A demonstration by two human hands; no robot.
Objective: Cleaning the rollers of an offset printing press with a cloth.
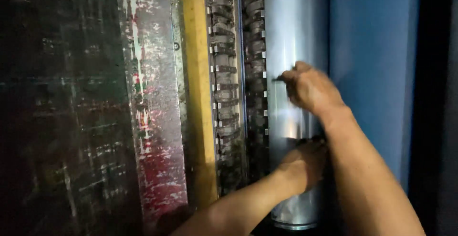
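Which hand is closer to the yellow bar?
Left. The left hand rests low on the shiny cylinder, nearer the yellow bar; the right hand sits higher, farther right.

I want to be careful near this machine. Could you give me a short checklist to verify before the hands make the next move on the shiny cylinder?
1. Right hand grips the small dark tool firmly: ok, fingers are closed round it.
2. Tool tip meets the shiny metal cylinder edge, beside the row of dark metal clamps: ok.
3. Left hand steadies the cylinder lower down: ok, it rests on it.
4. Left hand fingers are away from the clamps: cannot tell, they are hidden.
5. Cylinder is standing still: cannot tell.
6. Light is enough: not ok, the scene is dim.
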